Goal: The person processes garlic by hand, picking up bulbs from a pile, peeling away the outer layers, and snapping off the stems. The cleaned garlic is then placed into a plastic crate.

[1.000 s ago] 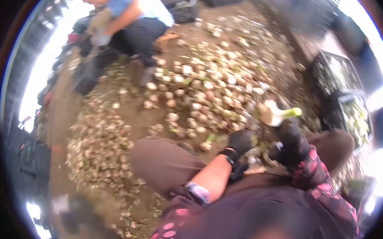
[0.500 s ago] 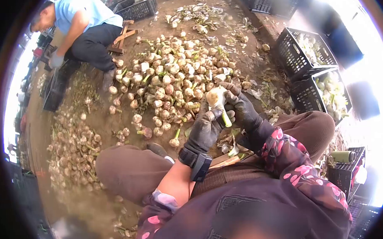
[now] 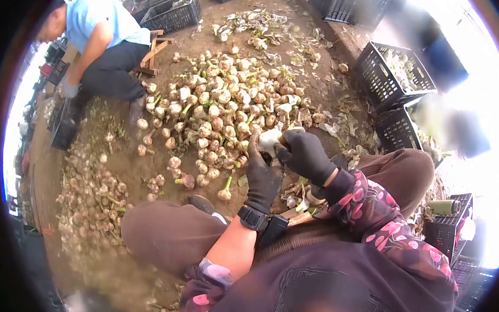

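Note:
A white garlic bulb (image 3: 270,139) is held up between my two hands, over the near edge of a garlic heap. My left hand (image 3: 263,176), in a dark dirty glove with a watch-like band at the wrist, is closed around its left and lower side. My right hand (image 3: 309,156), also gloved, has its fingers curled tightly against the bulb's right side. A whitish bit of skin shows above those fingers; whether they pinch the skin or the bulb itself is hidden. The bulb's green stem no longer shows.
Ahead lies a large heap of garlic bulbs (image 3: 220,110), with another pile (image 3: 91,194) to the left. Black crates (image 3: 387,77) with pale garlic stand at right. A co-worker (image 3: 105,48) in light blue bends over a crate (image 3: 67,124) at upper left. Peelings litter the ground.
My right hand has turned over and curled into a fist-like grip at the bulb. The bulb has tipped and dropped slightly left, looking whiter. My view has shifted slightly.

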`<state>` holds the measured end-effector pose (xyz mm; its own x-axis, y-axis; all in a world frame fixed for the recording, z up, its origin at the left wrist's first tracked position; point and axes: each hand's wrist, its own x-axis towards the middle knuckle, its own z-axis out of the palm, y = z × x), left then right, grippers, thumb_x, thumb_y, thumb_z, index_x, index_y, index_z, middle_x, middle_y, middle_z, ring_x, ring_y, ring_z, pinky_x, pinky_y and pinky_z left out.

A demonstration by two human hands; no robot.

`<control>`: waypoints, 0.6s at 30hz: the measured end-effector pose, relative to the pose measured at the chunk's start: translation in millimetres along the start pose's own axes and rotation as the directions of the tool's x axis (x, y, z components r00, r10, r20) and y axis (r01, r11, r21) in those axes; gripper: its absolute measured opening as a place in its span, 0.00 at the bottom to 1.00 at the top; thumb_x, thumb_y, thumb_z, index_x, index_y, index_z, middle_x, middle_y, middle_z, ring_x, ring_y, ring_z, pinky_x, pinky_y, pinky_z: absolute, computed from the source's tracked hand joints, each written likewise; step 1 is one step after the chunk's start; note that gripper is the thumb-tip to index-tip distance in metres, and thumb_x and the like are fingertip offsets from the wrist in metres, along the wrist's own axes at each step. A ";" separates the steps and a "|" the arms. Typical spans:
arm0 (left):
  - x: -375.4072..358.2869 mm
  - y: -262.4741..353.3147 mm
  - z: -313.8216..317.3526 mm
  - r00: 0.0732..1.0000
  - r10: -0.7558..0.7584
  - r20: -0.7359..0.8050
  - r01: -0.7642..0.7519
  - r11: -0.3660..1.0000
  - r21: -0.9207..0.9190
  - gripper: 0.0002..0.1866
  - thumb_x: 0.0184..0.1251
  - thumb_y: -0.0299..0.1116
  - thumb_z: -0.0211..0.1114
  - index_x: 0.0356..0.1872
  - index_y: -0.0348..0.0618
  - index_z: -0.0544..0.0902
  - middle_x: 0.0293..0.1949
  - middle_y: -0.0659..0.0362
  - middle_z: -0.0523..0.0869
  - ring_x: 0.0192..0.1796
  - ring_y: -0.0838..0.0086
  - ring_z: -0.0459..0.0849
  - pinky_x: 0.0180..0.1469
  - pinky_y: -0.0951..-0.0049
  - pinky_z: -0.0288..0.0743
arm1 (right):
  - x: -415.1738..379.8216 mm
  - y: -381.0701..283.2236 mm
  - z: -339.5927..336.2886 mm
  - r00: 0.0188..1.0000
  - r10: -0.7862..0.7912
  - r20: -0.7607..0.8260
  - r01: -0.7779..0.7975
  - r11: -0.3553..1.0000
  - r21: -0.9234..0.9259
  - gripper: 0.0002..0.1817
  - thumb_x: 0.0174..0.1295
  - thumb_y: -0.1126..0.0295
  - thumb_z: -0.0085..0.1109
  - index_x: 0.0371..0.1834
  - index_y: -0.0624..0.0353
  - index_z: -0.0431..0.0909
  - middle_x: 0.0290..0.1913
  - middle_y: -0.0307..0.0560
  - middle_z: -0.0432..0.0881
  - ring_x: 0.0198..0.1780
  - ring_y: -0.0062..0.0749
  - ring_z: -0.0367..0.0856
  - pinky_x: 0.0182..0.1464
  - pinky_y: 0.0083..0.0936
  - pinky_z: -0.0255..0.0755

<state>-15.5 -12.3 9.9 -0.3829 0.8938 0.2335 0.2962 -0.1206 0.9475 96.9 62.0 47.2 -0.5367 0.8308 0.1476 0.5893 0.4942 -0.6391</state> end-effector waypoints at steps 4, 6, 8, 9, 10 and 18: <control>-0.6 -7.1 -0.3 0.925 -0.339 0.173 0.380 0.821 -0.425 0.30 0.65 0.16 0.51 0.67 0.41 0.55 0.51 0.54 0.77 0.47 0.77 0.79 0.46 0.79 0.77 | -1.0 23.6 3.1 0.992 0.127 -0.028 -0.116 0.960 0.254 0.09 0.55 0.68 0.62 0.26 0.63 0.77 0.23 0.53 0.78 0.23 0.37 0.77 0.30 0.31 0.72; -1.7 -6.2 0.1 0.911 -0.349 0.222 0.408 0.673 -0.617 0.29 0.64 0.18 0.53 0.66 0.42 0.58 0.50 0.55 0.77 0.45 0.76 0.80 0.46 0.74 0.79 | -4.3 35.7 2.6 0.919 0.341 0.196 -0.358 0.515 0.779 0.09 0.55 0.69 0.63 0.25 0.64 0.77 0.21 0.45 0.77 0.23 0.25 0.75 0.28 0.25 0.70; -0.8 -2.0 -5.1 0.837 -0.317 0.447 0.547 0.434 -0.716 0.27 0.64 0.20 0.53 0.65 0.42 0.61 0.49 0.56 0.78 0.42 0.76 0.81 0.44 0.72 0.80 | -5.3 45.1 -3.6 0.932 0.325 0.161 -0.329 0.571 0.753 0.08 0.57 0.71 0.60 0.26 0.64 0.76 0.20 0.39 0.76 0.24 0.20 0.74 0.27 0.22 0.70; -2.2 -1.9 -4.7 0.826 -0.286 0.485 0.563 0.403 -0.721 0.26 0.63 0.21 0.54 0.63 0.41 0.63 0.48 0.57 0.78 0.40 0.75 0.80 0.43 0.73 0.79 | -2.2 63.4 -1.8 0.964 0.263 0.032 -0.233 0.784 0.575 0.07 0.59 0.72 0.58 0.27 0.64 0.75 0.20 0.38 0.76 0.24 0.19 0.74 0.26 0.21 0.70; -3.5 0.3 -6.1 0.823 -0.287 0.491 0.568 0.403 -0.717 0.26 0.63 0.21 0.54 0.63 0.41 0.63 0.48 0.57 0.78 0.40 0.75 0.80 0.43 0.73 0.79 | 0.6 67.8 -3.7 0.983 0.169 -0.073 -0.134 0.929 0.344 0.06 0.60 0.73 0.55 0.28 0.64 0.75 0.20 0.38 0.76 0.24 0.18 0.74 0.26 0.20 0.69; -14.0 -30.1 14.6 0.872 -0.101 0.478 0.313 0.867 -0.389 0.36 0.51 0.10 0.49 0.66 0.44 0.63 0.54 0.55 0.76 0.54 0.73 0.77 0.51 0.76 0.74 | 16.5 118.0 31.1 0.969 0.228 -0.098 -0.033 0.507 0.862 0.09 0.66 0.66 0.52 0.37 0.61 0.76 0.30 0.38 0.78 0.31 0.21 0.76 0.32 0.20 0.73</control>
<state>-6.3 -14.9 -25.1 0.0544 0.9985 0.0037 -0.2032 0.0075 0.9791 138.8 126.1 -49.3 -0.3265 0.9425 0.0708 -0.2044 0.0027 -0.9789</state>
